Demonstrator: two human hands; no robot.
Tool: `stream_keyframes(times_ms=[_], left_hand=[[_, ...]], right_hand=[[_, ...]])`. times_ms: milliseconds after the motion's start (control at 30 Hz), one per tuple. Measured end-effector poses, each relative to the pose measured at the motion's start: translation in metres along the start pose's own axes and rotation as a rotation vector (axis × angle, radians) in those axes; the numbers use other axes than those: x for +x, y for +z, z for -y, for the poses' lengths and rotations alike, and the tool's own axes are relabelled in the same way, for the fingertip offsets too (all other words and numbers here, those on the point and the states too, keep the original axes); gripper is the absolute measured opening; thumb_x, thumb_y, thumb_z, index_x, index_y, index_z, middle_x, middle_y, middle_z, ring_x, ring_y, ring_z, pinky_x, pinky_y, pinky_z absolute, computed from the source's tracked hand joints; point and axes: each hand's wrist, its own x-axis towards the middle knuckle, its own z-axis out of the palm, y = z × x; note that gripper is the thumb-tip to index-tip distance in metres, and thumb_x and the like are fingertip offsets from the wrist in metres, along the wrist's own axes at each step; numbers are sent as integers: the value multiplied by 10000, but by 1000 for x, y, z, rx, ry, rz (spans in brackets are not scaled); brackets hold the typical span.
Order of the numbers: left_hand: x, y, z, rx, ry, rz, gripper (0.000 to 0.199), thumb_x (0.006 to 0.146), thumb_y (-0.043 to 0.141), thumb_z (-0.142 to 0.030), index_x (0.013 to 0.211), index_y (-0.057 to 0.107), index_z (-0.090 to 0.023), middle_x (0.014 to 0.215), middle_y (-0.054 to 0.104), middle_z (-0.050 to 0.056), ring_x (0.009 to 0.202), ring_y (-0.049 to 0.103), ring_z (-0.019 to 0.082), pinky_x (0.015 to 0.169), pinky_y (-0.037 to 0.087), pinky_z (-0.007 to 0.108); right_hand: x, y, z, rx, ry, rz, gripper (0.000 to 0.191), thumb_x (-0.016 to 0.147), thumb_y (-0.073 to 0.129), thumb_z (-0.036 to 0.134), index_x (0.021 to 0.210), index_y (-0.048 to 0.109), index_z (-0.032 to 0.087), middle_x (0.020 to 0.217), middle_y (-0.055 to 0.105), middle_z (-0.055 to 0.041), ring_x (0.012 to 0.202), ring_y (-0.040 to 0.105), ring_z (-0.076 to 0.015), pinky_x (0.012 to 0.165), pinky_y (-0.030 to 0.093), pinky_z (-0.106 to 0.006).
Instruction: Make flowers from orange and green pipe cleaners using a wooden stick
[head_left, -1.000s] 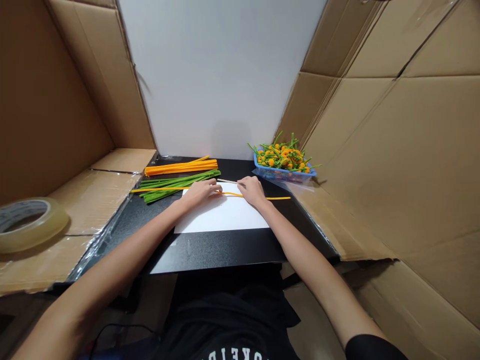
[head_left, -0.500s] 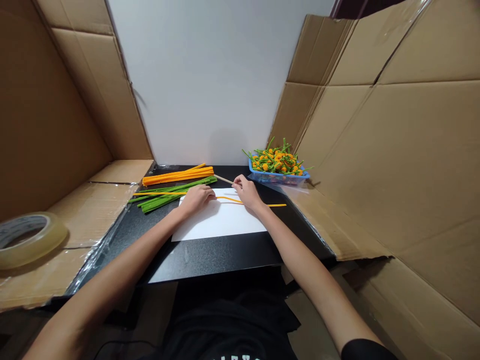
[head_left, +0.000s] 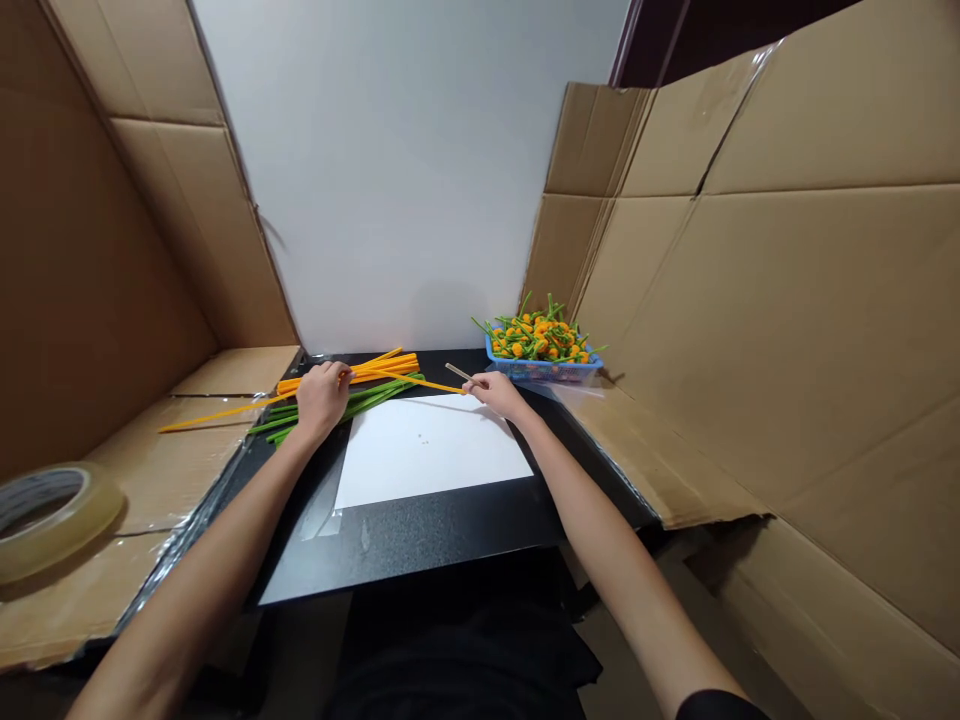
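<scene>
My left hand (head_left: pixel 322 398) is closed around a long orange pipe cleaner (head_left: pixel 412 381), above a bundle of green pipe cleaners (head_left: pixel 373 393). The orange stem runs out past my left hand over the cardboard on the left, and its other end reaches my right hand (head_left: pixel 499 395). Those fingers pinch a thin wooden stick (head_left: pixel 457 372). A stack of orange pipe cleaners (head_left: pixel 394 365) lies behind the green bundle. A white paper sheet (head_left: pixel 427 450) lies on the black table (head_left: pixel 405 540) between my hands.
A blue basket (head_left: pixel 544 369) of orange pom-pom flowers (head_left: pixel 536 338) on green stems stands at the back right. A clear tape roll (head_left: pixel 52 520) lies on the cardboard at the left. Cardboard panels (head_left: pixel 787 330) line both sides, and a white wall (head_left: pixel 397 170) stands behind.
My left hand has moved left and away from me, off the paper and over the green bundle, drawing the orange pipe cleaner with it. The stem no longer lies across the paper.
</scene>
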Motion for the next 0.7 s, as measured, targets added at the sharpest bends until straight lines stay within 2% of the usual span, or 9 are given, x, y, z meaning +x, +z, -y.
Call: stream_keyframes(times_ms=[67,133,200,300,400,433,500,600,700], left_hand=[[-1,3,0,18,40,3,289,932,481,-299,1048,697,-147,1050,698,149,1029,601,332,864,454,420],[-3,4,-12,-20,137,-46,434,908,536,-349,1268,604,-117,1270,622,190,1203,528,360,1004,414,470],[-7,4,-35,-124,265,-29,508,930,524,-393,1361,527,-123,1349,579,192,1281,494,341,1084,373,478],[-20,0,-80,-329,435,65,455,966,502,-386,1366,506,-168,1353,604,146,1271,538,284,1076,409,433],[-33,-5,-113,-497,412,138,329,995,467,-354,1275,553,-204,1106,718,87,983,675,212,853,511,334],[-36,-7,-118,-542,360,162,310,999,464,-357,1253,559,-209,975,732,54,814,680,178,731,504,285],[-37,-11,-120,-597,322,150,257,1007,449,-349,1145,609,-203,785,695,7,639,616,133,625,443,234],[-33,-16,-113,-656,277,62,243,999,459,-338,1029,644,-184,698,645,-7,586,558,109,603,403,215],[-28,-20,-108,-685,218,27,259,985,478,-324,1124,643,-182,686,637,-10,561,532,107,587,390,213]], right_hand=[[2,-1,0,115,17,-34,387,758,624,526,632,602,162,511,404,56,535,348,-99,554,248,-262],[2,2,4,241,33,-47,420,726,656,572,631,570,172,503,428,57,520,354,-96,554,269,-263],[1,9,13,339,36,-33,443,699,692,597,640,571,174,490,437,60,505,355,-92,548,273,-263],[-2,21,30,471,12,16,455,685,735,603,696,617,164,492,461,59,497,368,-87,529,261,-257],[-5,31,43,605,-2,71,454,707,748,596,748,639,158,502,483,54,489,390,-79,506,251,-240],[-5,33,46,646,10,78,465,724,733,611,753,637,158,500,482,54,475,379,-72,492,239,-234],[-6,35,48,705,56,73,507,771,662,664,780,639,158,495,479,56,432,319,-56,455,197,-224],[-5,36,46,708,113,76,590,839,519,724,843,664,152,493,480,53,392,233,-46,418,136,-222],[-5,38,44,648,81,122,573,834,541,695,854,681,140,512,497,42,400,309,-54,412,197,-215]])
